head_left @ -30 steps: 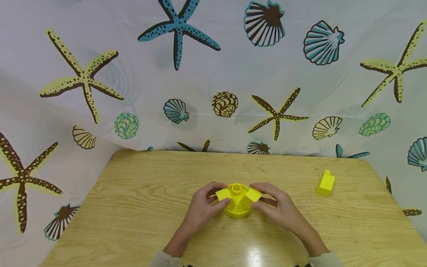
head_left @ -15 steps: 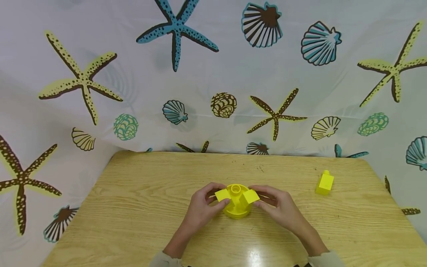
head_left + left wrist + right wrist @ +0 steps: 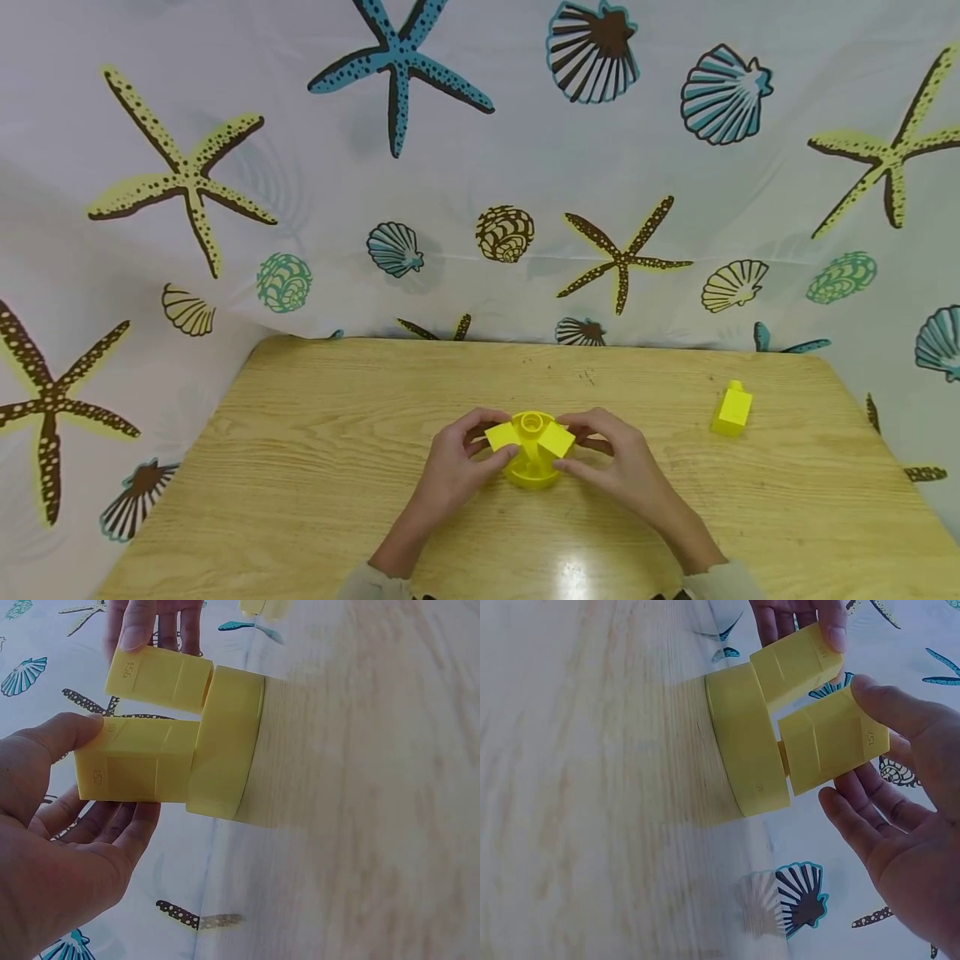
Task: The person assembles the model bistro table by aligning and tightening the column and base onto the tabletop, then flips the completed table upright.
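Above the table (image 3: 315, 475), the right grip (image 3: 628, 465) moved its block (image 3: 557, 439) inward.

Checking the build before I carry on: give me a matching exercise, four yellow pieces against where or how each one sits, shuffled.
1. In left hand, first yellow block
2. In right hand, second yellow block
3. Round yellow base
4. Studded yellow block

A. On the table, apart from both hands
B. No gap seen between it and the base
C. A narrow gap shows between it and the base
D. On the table, beneath both held blocks

Pairs: 1-B; 2-C; 3-D; 4-A
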The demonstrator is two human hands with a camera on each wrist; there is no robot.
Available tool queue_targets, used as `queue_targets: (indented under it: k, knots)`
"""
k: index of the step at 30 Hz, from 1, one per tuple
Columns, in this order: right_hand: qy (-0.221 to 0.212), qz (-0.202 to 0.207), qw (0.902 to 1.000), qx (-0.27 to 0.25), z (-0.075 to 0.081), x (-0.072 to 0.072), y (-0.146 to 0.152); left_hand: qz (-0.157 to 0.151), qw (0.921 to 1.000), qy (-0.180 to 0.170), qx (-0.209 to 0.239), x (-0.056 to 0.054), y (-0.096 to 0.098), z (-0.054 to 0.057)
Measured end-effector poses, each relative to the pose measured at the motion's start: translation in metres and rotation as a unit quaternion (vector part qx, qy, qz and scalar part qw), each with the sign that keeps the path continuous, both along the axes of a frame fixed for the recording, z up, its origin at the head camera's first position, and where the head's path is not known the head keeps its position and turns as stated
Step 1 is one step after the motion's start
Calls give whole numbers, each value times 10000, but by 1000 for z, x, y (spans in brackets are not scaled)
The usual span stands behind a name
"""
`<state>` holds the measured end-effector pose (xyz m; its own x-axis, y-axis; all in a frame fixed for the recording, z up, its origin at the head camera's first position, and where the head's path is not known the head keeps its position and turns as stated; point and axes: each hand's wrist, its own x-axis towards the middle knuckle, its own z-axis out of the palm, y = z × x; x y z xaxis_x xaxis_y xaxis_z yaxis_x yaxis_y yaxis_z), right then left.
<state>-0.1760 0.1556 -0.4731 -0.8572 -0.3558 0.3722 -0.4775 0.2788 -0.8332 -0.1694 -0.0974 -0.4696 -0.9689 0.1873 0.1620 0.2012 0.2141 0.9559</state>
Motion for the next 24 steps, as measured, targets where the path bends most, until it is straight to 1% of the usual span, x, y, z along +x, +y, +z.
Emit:
queue_targets:
  k: [4, 7, 13, 16, 18, 24]
  knots:
    - [-71, 64, 9998, 181, 0, -1, -2, -44, 10000, 7, -34, 0, 0, -1]
    - [-178, 158, 9995, 216, 1, -2, -2, -55, 10000, 2, -31, 0, 1, 0]
    - [-515, 691, 9962, 91, 6, -6, 1, -97, 9999, -54, 45, 1, -1, 0]
    - [-623, 814, 9946, 133, 7, -7, 2, -98, 9999, -52, 52, 1, -2, 0]
    - [-596, 755, 9952, 204, 7, -8, 1, -72, 10000, -45, 48, 1, -2, 0]
    - [-468, 150, 9983, 298, 5, -11, -1, -6, 10000, -9, 33, 1, -2, 1]
